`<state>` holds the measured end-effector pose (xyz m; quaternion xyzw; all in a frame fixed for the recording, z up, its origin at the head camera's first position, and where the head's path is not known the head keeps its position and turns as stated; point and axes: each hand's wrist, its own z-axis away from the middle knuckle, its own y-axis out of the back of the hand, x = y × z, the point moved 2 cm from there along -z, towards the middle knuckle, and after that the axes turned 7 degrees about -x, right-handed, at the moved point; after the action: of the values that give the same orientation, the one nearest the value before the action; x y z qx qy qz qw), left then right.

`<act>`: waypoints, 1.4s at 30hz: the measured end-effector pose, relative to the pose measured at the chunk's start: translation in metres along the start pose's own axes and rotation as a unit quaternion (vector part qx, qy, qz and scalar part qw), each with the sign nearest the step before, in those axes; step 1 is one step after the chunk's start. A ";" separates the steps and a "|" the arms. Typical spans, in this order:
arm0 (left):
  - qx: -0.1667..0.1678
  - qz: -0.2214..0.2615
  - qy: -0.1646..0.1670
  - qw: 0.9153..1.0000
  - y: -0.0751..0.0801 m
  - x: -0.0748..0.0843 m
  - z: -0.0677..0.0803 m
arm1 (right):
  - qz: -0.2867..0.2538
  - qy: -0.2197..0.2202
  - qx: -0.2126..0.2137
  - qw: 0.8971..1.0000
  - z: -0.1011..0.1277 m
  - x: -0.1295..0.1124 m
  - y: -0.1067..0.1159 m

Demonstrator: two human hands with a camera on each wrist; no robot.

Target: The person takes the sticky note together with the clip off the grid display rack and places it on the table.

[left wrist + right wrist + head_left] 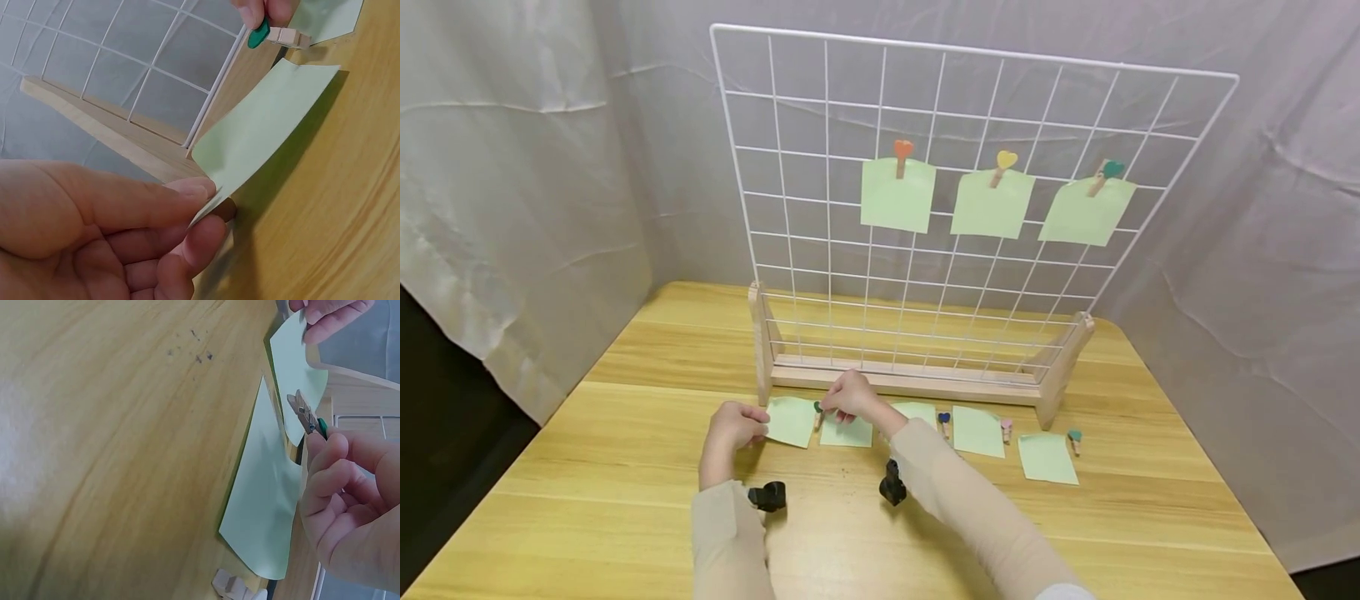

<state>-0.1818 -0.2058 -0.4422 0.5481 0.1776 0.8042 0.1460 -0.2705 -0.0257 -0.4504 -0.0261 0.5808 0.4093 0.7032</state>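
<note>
Pictured at a wooden table [587, 500], pinching a pale green note [790, 422] by its left edge between thumb and fingers of the left hand [730, 427], tilted partly off the wood in front of a white wire rack [970, 52]. Grasping a wooden clip [306, 415] by its green heart end with the fingertips of the right hand [853, 396], just beside the note's opposite edge and near the neighbouring note [850, 435]. Impossible to tell from these angles any contact between clip and paper. Best done, by this reading, with a light touch: pinch only the margin to avoid creasing, turn the clip's mouth squarely to the paper before letting it bite, aim for the middle of the top edge, as on the hanging notes [898, 200], and avoid brushing the neighbouring note.
</note>
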 end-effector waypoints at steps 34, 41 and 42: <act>-0.026 -0.052 -0.019 0.998 0.009 0.012 0.013 | -0.025 -0.017 -0.001 1.000 0.001 0.008 -0.004; -0.035 -0.046 -0.032 0.998 0.004 0.016 0.011 | -0.053 -0.007 -0.023 0.998 0.005 0.010 0.007; -0.036 -0.047 -0.037 0.998 0.003 0.017 0.010 | -0.058 -0.004 -0.025 0.998 0.006 0.009 0.009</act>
<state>-0.1787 -0.1997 -0.4230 0.5631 0.1686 0.7813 0.2099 -0.2715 -0.0118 -0.4523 -0.0759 0.5650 0.3822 0.7273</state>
